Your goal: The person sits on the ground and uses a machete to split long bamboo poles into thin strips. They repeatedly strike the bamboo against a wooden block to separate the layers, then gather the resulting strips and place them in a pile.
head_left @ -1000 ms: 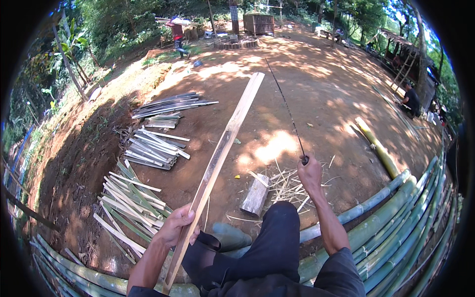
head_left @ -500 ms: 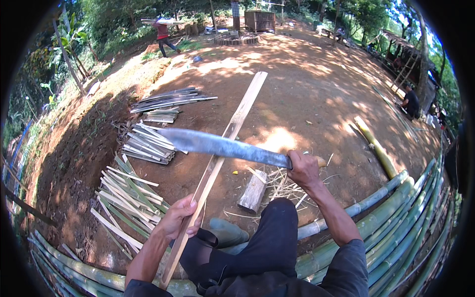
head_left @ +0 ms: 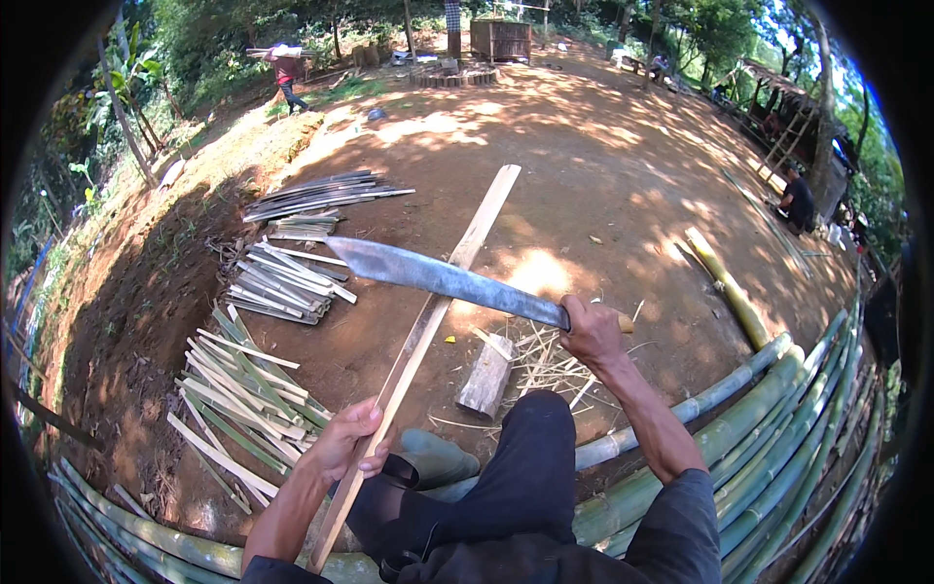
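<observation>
A long split bamboo strip, pale with a brown inner face, slants from my lap up and away to the right. My left hand is closed around its lower part. My right hand grips the wooden handle of a machete. Its broad grey blade points left and crosses over the strip's upper half; I cannot tell whether the edge touches it. Below the blade, a short log block lies on the dirt beside a heap of thin shavings.
Split bamboo strips lie in a pile at left, with more bundles and dark strips beyond. Green bamboo poles stretch along my right and under me. A person carries poles far left; another person sits far right.
The machete blade has swung a little, its tip now higher in the picture. The strip's far end sits lower. The distant person carrying poles has moved left. Both my hands keep their hold.
</observation>
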Demonstrator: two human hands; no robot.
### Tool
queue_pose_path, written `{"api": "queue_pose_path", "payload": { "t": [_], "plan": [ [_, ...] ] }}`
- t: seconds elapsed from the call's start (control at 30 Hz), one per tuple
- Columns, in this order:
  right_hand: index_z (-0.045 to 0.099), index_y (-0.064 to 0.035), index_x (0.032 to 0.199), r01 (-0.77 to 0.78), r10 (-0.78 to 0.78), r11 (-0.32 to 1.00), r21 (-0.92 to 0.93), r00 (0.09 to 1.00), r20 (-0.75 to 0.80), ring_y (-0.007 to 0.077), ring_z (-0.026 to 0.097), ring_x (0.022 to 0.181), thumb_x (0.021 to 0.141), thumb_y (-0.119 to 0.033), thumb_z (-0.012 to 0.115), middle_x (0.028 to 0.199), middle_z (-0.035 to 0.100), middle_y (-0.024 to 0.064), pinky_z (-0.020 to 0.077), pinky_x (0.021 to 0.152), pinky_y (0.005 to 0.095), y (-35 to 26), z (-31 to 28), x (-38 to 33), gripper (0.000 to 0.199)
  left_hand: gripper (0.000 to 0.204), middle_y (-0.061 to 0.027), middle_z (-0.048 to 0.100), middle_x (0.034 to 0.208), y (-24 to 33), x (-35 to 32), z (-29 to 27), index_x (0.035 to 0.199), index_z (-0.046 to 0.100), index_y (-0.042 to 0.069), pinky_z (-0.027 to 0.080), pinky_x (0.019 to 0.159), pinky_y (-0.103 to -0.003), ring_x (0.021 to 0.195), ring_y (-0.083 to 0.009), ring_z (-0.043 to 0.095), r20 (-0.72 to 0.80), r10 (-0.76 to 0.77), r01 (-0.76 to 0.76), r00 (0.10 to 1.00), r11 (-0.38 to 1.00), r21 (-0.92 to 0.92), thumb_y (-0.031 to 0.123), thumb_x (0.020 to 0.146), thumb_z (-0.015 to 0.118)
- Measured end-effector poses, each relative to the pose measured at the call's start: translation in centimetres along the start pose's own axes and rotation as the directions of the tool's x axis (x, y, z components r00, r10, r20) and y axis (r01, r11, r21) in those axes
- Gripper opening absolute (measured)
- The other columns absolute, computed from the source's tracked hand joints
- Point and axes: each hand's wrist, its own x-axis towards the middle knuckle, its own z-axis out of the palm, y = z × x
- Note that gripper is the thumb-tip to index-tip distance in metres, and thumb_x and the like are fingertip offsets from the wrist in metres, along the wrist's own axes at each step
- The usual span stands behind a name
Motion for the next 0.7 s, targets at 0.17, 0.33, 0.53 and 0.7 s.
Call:
{"api": "queue_pose_path", "payload": {
  "t": [0.17, 0.33, 0.53, 0.7],
  "plan": [
    [0.050, -0.0035, 0.079, -0.018, 0.020, 0.998, -0.064, 1.000, 0.024, 0.0290, 0.060, 0.052, 0.069, -0.003, 0.062, 0.065, 0.059, 0.0142, 0.0477, 0.049, 0.0402, 1.0, 0.1, 0.4, 0.015, 0.028, -0.0101, 0.049, 0.065, -0.5, 1.0, -1.4, 0.114, 0.045, 0.011, 0.035, 0.032, -0.026, 0.037, -0.0133, 0.043, 0.030, 0.019, -0.019, 0.999, 1.000, -0.023, 0.033, 0.098, 0.051],
    [0.050, -0.0033, 0.077, -0.013, 0.014, 0.998, -0.065, 1.000, 0.012, 0.0295, 0.060, 0.052, 0.071, -0.004, 0.061, 0.063, 0.058, 0.0146, 0.0479, 0.049, 0.0414, 1.0, 0.0, -0.9, 0.013, 0.032, -0.0107, 0.049, 0.065, -0.6, 1.2, -0.4, 0.119, 0.043, 0.011, 0.035, 0.032, -0.026, 0.037, -0.0140, 0.042, 0.038, 0.005, -0.006, 0.999, 1.000, 0.028, 0.034, 0.098, 0.050],
    [0.050, -0.0037, 0.079, -0.230, 0.228, 0.968, -0.101, 0.973, -0.032, 0.0322, 0.062, 0.052, 0.078, -0.008, 0.058, 0.062, 0.059, 0.0162, 0.0490, 0.049, 0.0445, 4.0, 0.0, -0.4, 0.009, 0.028, -0.0112, 0.049, 0.063, -1.4, 0.8, -0.9, 0.110, 0.046, 0.009, 0.035, 0.032, -0.028, 0.036, -0.0150, 0.042, 0.048, -0.043, 0.042, 0.998, 0.999, 0.019, 0.033, 0.098, 0.051],
    [0.049, -0.0032, 0.078, -0.228, 0.222, 0.965, -0.127, 0.973, -0.060, 0.0305, 0.061, 0.050, 0.081, -0.009, 0.056, 0.060, 0.059, 0.0154, 0.0485, 0.047, 0.0440, 5.6, -0.2, -0.9, 0.009, 0.029, -0.0122, 0.049, 0.062, -1.3, 1.1, -0.8, 0.104, 0.047, 0.007, 0.036, 0.032, -0.028, 0.036, -0.0158, 0.041, 0.088, -0.059, 0.056, 0.994, 0.998, 0.033, 0.035, 0.097, 0.054]
  ]
}}
